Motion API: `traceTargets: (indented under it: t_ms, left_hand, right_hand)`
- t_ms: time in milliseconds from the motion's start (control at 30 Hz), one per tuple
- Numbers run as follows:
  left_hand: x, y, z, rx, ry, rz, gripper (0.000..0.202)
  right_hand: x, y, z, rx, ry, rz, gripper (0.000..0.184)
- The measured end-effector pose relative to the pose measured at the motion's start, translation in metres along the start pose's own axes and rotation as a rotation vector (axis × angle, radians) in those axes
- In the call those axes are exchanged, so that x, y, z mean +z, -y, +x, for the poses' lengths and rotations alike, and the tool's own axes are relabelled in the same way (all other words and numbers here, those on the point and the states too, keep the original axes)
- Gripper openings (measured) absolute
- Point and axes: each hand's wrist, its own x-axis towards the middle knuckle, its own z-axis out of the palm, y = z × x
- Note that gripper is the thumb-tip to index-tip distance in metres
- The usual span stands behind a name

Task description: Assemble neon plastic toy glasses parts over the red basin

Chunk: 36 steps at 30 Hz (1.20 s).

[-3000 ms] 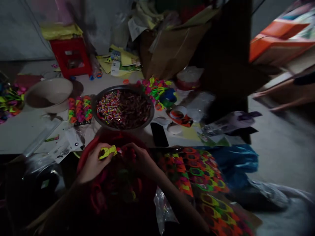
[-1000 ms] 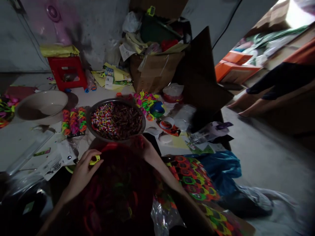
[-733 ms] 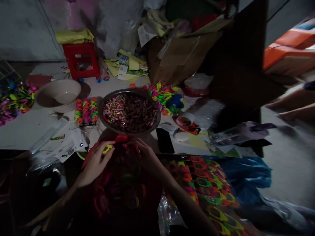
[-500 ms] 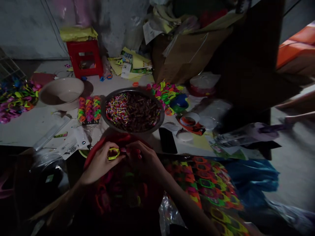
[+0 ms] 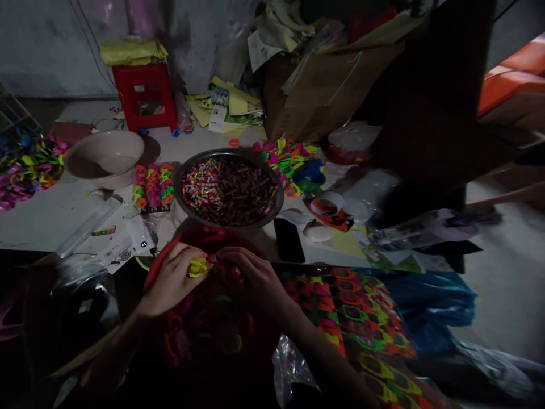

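Observation:
My left hand [image 5: 174, 281] is closed round a small yellow plastic toy watch [image 5: 198, 267], which pokes out between thumb and fingers. Close beside it, my right hand [image 5: 254, 276] has its fingers bent and pinched at a small pinkish-red piece [image 5: 212, 258], too dark to name. Both hands are over a red basin [image 5: 159, 267] in which dim, brightly coloured plastic pieces lie. Just beyond stands a metal bowl [image 5: 279, 200] holding small multicoloured wrapped bits on its left and brownish strips on its right.
Behind are a beige basin [image 5: 104, 176], a red stool [image 5: 147, 96] and a cardboard box [image 5: 323, 94]. A black phone [image 5: 289, 240] lies at the table's front edge. Rows of coloured toy watches [image 5: 370, 318] are at right, beside a blue plastic bag [image 5: 430, 301].
The yellow toy watch has turned in my left hand: its open ring showed before, a fuller yellow side now. My right fingers have shifted slightly. The view has tilted a little.

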Motion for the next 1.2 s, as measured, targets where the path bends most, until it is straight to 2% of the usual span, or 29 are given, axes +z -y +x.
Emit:
traceTargets:
  t_ms: [200, 400, 767, 933, 1067, 1200]
  left_hand:
    - [-0.008, -0.005, 0.004, 0.111, 0.078, 0.195, 0.016]
    - [-0.01, -0.008, 0.007, 0.183, 0.219, 0.499, 0.022]
    - [0.006, 0.001, 0.007, 0.064, 0.481, 0.468, 0.018]
    - [0.004, 0.007, 0.002, -0.018, 0.597, 0.338, 0.026]
    - [0.004, 0.019, -0.006, -0.118, 0.605, 0.039, 0.029]
    - [0.005, 0.031, -0.005, -0.299, 0.611, -0.224, 0.029]
  right_hand:
    - [-0.004, 0.009, -0.002, -0.092, 0.066, -0.197, 0.023]
    - [0.001, 0.013, -0.001, -0.196, 0.033, -0.255, 0.026]
    - [0.018, -0.006, -0.017, -0.082, 0.045, -0.059, 0.023]
    - [0.029, -0.016, -0.022, 0.026, 0.087, 0.109, 0.02]
    - [0.029, -0.018, -0.023, 0.096, 0.196, 0.13, 0.014]
    - [0.027, -0.019, -0.022, 0.064, 0.272, 0.095, 0.012]
